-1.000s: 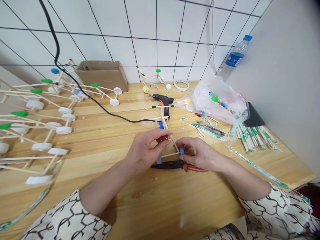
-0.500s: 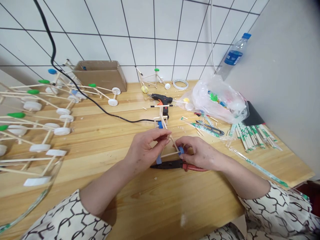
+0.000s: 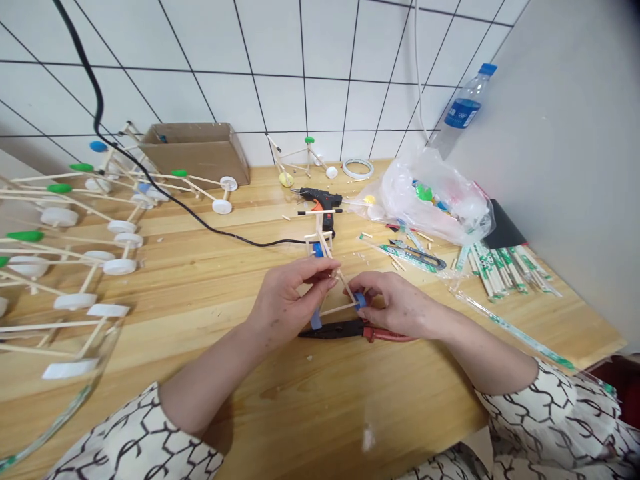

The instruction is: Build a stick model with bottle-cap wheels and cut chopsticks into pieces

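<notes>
From the head camera: a small frame of wooden sticks (image 3: 339, 309), held in both hands above a wooden table (image 3: 200, 293), long axis running away from the body, far end past the fingertips and pointing toward a hot glue gun (image 3: 320, 198); left hand (image 3: 290, 303) closed on the sticks, pinching between thumb and fingers; right hand (image 3: 400, 305) curled around the frame's right corner, fingers pressed against a blue cap (image 3: 361, 301); a second blue piece (image 3: 315, 321) sticking out just below the left hand; joints under the fingers hidden, hard to make out; long-nose pliers (image 3: 340, 329) with red handles lying just beneath the grip, under the right wrist's side; farther left of the grip, finished stick-and-wheel models (image 3: 120, 267); farther right, a plastic bag (image 3: 435, 200) and wrapped chopsticks (image 3: 493, 270).
</notes>
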